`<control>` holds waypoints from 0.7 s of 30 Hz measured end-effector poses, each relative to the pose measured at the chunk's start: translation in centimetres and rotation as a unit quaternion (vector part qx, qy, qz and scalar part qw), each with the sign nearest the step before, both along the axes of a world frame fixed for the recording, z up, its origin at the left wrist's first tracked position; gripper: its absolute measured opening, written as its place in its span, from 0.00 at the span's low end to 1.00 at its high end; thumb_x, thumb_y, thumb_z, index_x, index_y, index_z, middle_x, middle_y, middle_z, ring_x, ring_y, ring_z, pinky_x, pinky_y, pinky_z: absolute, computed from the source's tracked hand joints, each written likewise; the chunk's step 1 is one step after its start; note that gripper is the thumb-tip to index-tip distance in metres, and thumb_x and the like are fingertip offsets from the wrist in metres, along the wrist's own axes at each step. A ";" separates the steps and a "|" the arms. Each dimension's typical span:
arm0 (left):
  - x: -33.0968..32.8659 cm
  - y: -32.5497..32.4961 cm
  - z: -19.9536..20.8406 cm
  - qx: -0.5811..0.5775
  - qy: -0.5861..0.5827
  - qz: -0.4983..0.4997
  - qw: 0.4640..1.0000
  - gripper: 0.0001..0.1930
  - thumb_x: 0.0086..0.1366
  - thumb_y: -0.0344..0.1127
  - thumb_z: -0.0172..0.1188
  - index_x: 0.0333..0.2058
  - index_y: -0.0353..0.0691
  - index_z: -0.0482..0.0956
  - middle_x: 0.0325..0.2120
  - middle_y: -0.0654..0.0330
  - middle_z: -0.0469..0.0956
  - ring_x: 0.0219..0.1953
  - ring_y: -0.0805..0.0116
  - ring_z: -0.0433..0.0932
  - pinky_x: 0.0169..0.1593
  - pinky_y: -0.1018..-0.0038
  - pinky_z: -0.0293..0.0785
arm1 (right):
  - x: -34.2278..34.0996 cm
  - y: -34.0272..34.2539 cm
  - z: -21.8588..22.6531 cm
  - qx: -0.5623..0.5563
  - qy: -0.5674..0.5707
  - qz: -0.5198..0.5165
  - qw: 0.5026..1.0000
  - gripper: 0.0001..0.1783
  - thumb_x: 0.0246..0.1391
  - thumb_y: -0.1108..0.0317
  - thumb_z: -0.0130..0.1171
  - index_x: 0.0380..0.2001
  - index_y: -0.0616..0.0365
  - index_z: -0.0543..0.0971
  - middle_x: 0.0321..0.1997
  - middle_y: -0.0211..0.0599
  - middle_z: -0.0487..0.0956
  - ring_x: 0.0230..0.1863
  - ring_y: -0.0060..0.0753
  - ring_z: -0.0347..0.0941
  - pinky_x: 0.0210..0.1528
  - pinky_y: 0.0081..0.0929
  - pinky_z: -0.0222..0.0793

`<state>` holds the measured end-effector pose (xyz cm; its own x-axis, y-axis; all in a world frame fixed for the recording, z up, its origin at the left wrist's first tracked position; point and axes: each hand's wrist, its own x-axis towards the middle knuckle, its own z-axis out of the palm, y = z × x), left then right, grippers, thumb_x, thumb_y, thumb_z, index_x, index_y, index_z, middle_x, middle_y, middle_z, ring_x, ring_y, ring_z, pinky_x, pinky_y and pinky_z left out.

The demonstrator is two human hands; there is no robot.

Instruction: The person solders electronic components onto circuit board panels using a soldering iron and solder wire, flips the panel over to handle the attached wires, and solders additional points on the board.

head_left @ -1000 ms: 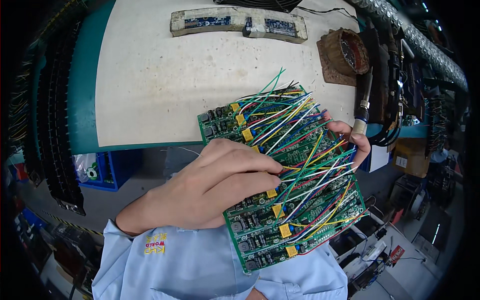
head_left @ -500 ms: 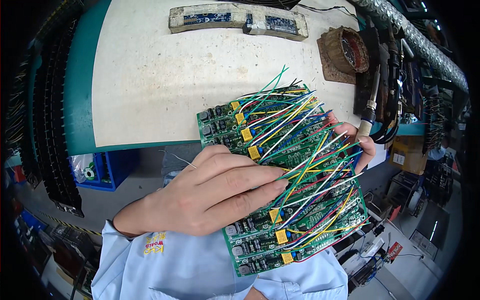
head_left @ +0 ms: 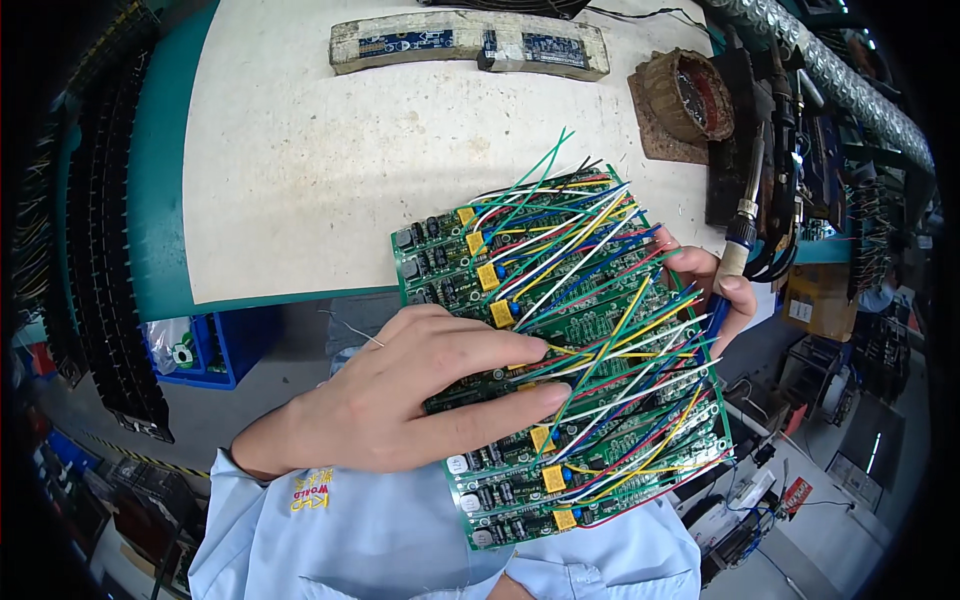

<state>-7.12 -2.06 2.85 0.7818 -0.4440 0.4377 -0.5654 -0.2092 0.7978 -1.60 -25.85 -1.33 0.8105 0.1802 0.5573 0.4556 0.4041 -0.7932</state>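
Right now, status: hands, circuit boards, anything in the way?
Left hand spread over circuit boards, thumb hidden. Right hand at their right edge, apparently holding soldering iron. Coloured wires and left hand partly cover boards.

Your circuit boards (head_left: 585,315) flashed green, yellow blocks (head_left: 487,277) repeating in line; wires (head_left: 628,320) criss-crossed white, red, blue, yellow, green, black! Your shirt (head_left: 400,520) ran pale blue; bench sheet (head_left: 400,140) showed cream, brown-speckled.

Yellow and red embroidered lettering (head_left: 311,492) on your shirt (head_left: 390,530), left of the green circuit-board panel (head_left: 590,322); white print on the blue strips (head_left: 405,43) beyond that panel; pale lettering on the red sign (head_left: 797,495) right of it.
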 end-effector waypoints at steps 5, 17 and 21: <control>1.0 1.0 1.2 0.032 -0.042 -0.008 0.999 0.14 0.61 0.27 0.54 0.46 0.34 0.76 0.47 0.52 0.73 0.40 0.63 0.73 0.46 0.72 0.66 | 1.9 0.3 1.5 0.021 -0.047 0.030 0.998 0.29 0.44 0.84 0.59 0.47 0.52 0.60 0.45 0.54 0.71 0.52 0.52 0.69 0.58 0.48 0.63; 0.4 2.0 4.0 -0.468 0.426 0.085 0.770 0.25 0.59 0.23 0.46 0.57 0.34 0.61 0.51 0.47 0.71 0.50 0.53 0.73 0.51 0.65 0.71 | -0.4 4.5 8.0 -0.126 0.039 -0.183 0.974 0.28 0.43 0.87 0.57 0.46 0.57 0.60 0.45 0.57 0.73 0.35 0.35 0.75 0.37 0.22 0.70; 1.1 2.0 4.2 -0.474 0.441 0.085 0.757 0.23 0.60 0.25 0.46 0.56 0.33 0.62 0.51 0.46 0.70 0.49 0.54 0.74 0.50 0.66 0.71 | -0.7 4.7 8.7 -0.186 0.038 -0.225 0.956 0.28 0.42 0.88 0.56 0.46 0.57 0.60 0.47 0.59 0.72 0.32 0.33 0.75 0.33 0.18 0.70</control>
<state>-6.01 -0.08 7.06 0.9662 -0.1178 -0.2293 0.2462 0.6849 0.6858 -2.26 -21.17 7.40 0.8879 -0.0205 0.4595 0.4528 -0.1359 -0.8812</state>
